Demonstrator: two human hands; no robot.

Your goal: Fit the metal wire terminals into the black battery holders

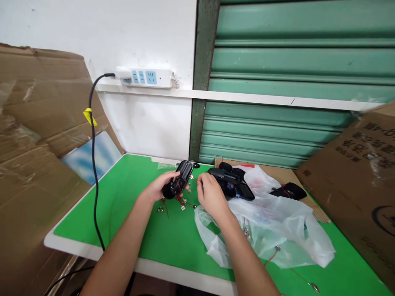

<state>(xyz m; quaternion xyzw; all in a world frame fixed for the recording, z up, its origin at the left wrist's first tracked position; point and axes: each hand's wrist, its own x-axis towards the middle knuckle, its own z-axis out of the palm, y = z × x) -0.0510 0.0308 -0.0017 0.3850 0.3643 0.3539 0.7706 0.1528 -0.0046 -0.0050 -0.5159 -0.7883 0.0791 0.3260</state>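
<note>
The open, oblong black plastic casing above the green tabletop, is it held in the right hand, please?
No, the left hand holds the black plastic casing, while the right hand is apart from it.

One head-worn view, looking forward and down; it sits near, above the tabletop (173, 240); it faces wall (154, 33) and green shutter (296, 65).

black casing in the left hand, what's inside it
The black casing shows a grooved bay at its far end and a red wire in its nearer half. The left hand covers part of one edge; whatever lies beneath the bay is hidden.
</note>
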